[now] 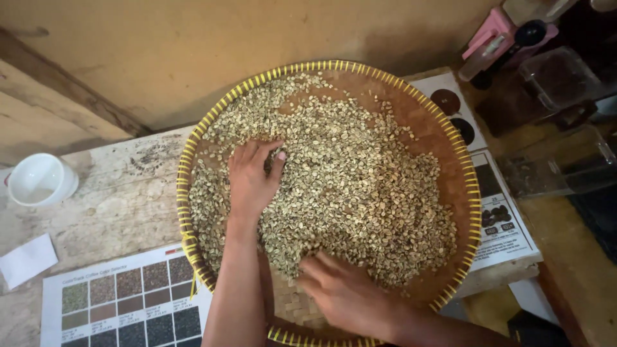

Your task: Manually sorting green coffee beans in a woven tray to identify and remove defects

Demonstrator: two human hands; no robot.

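Beans: pale green coffee beans (347, 186) spread over a round woven tray (459, 193) with a yellow rim, centre of the frame; the shallow tray keeps them in a thin, easy-to-scan layer
Left hand: left hand (252, 180) lies palm down on the beans, fingers loosely curled, gripping nothing
Right hand: right hand (344, 292) at the lower pile edge, fingers bent into the beans; whether it pinches any I cannot tell
Around: white cup (40, 180) at far left, colour chart (125, 299) lower left, printed sheet (504, 225) under the tray's right edge, pink device (498, 32) upper right
In the way: nothing crowds the hands
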